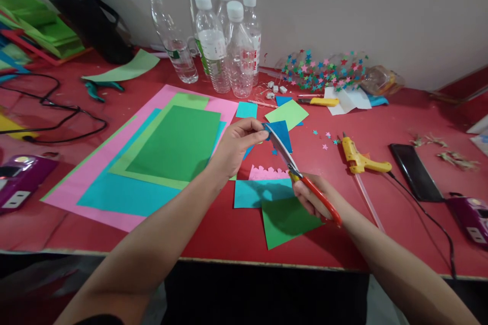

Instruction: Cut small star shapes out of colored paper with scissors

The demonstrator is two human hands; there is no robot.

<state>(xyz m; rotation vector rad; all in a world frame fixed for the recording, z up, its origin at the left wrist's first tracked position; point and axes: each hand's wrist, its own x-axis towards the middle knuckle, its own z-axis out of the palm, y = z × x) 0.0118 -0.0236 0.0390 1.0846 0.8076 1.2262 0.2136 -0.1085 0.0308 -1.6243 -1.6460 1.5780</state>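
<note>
My left hand (240, 143) pinches a small piece of dark blue paper between thumb and fingertips, most of it hidden by the fingers. In my right hand (312, 194) is a pair of scissors (282, 150) with red and yellow handles, its blades reaching up to the paper at my left fingertips. Below the blades lies a larger dark blue piece of paper (282, 132). Nearer me are a pink strip with a notched edge (263, 172), a light blue sheet (246, 195) and a dark green sheet (284, 221), partly under my right hand.
Stacked coloured sheets (175, 142) lie left. Several plastic bottles (211, 51) stand at the back, beside a star-covered bottle (324, 71). A yellow utility knife (318, 102), small paper stars (325, 147), a yellow glue gun (358, 157) and a black phone (415, 171) lie right.
</note>
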